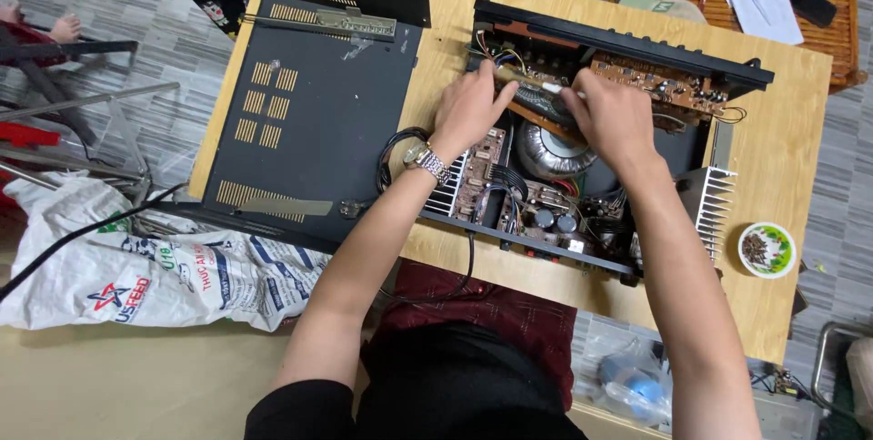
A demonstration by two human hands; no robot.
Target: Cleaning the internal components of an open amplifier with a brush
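Black amplifier chassis (546, 240) lies lid-off on wooden table (791, 185), innards exposed for reach. Your left hand (468, 108) and right hand (614, 113), fingers curled, pinch long cylindrical part (536, 85) above toroidal transformer (546, 154). Removed cover (309, 122) parked left.

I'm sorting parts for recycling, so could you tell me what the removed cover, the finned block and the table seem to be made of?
Cover: likely sheet metal, matt black paint, punched vent slots. Finned block: bare silvery metal, probably aluminium, with thin parallel fins. Table: light wood or veneer with visible grain. Both hands work inside the chassis.
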